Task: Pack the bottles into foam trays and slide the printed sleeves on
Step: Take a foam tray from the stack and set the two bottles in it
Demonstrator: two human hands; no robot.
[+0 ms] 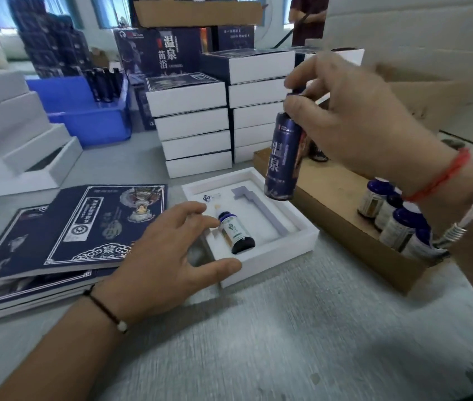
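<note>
Bottles are handled at one white foam tray [270, 257] on the grey worktable [287, 328].

Right hand [353, 123]: raised above the tray's far right corner, palm turned left, wrist entering from the lower right. The neck and cap of a tall blue bottle [285, 157] are pinched between the curled thumb and fingers. The bottle hangs below the hand, clear of the tray. Its long axis is near vertical, slightly tilted, with the cap up inside the grip and the base pointing down toward the tray's right wall.

Left hand [168, 256]: laid palm down over the tray's left side, forearm entering from the lower left. The fingers are spread and relaxed, and nothing is gripped. The thumb rests along the tray's near wall; the fingertips reach toward a small dark bottle [236, 231].

Small dark bottle: lying flat in a cutout just right of the left fingertips. Its long axis runs from far-left to near-right, with the blue cap pointing away and the dark base toward the near wall. A larger cutout lies right of it, below the hanging bottle.

Printed sleeves [84, 230] are stacked flat to the left of the left hand. More small bottles [397, 215] stand upright in a cardboard box [345, 227] below the right wrist. Closed white boxes [194, 125] are stacked beyond both hands.
</note>
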